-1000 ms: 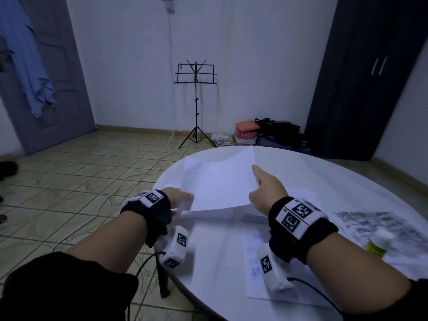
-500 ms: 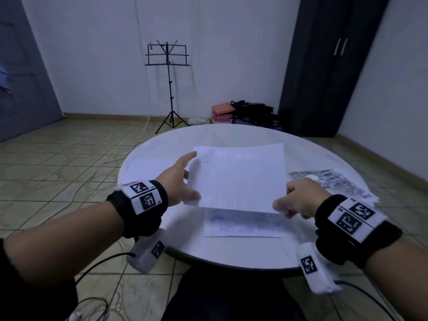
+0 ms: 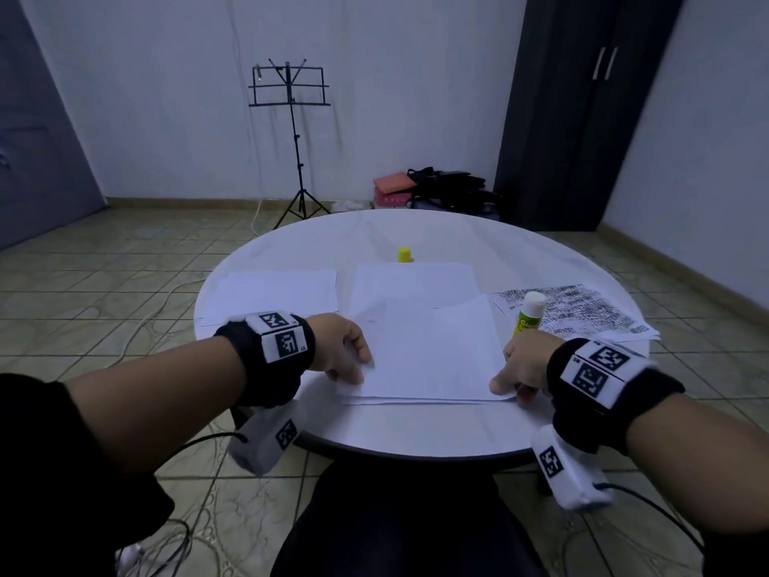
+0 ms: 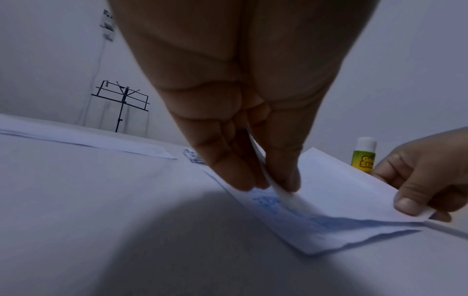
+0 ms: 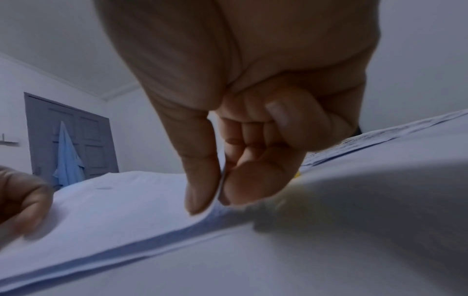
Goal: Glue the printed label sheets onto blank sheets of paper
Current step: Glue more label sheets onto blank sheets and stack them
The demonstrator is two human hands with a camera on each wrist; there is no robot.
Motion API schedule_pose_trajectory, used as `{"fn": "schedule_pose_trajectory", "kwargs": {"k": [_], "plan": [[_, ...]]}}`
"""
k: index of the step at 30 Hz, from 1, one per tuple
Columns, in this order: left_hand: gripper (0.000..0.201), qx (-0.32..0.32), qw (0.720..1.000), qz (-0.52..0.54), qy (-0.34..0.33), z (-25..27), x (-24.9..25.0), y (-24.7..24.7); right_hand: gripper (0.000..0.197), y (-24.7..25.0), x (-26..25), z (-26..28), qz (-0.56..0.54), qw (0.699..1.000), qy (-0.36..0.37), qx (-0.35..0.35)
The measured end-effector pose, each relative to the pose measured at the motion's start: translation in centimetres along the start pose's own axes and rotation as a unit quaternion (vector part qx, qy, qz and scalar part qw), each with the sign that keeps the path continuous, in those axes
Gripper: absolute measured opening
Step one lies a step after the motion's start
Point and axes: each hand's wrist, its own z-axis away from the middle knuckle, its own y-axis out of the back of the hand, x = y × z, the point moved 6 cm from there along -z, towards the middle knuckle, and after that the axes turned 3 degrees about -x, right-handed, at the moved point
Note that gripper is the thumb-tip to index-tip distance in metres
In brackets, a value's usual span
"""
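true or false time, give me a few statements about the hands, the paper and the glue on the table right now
1. Both hands pinch the same blank sheet: the left hand its left edge, the right hand its right edge. True.
2. The glue stick is lying on its side. False: it stands upright, beside the right hand.
3. The yellow cap sits apart from the glue stick, farther back on the table. True.
4. The printed label sheets lie at the table's left side. False: they lie at the right, behind the glue stick.
5. The right hand grips the glue stick. False: it pinches paper only.
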Motion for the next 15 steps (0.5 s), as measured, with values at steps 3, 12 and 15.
{"fn": "schedule_pose_trajectory", "kwargs": {"k": [3,12,15], "plan": [[0.023,-0.015,1.0,0.0,0.005,-0.35,-0.26,-0.36,0.034,-0.31,-0.07,-0.22,0.041,0.999,0.01,-0.001],[0.026,-0.032,0.999,0.013,0.009,-0.68,-0.74,-0.93,0.034,-0.3,0.2,-0.39,0.057,0.998,0.015,-0.012],[0.028,-0.026,1.0,0.004,0.003,-0.81,-0.78,-0.88,0.032,-0.3,0.29,-0.47,0.061,0.998,0.013,-0.015]]}}
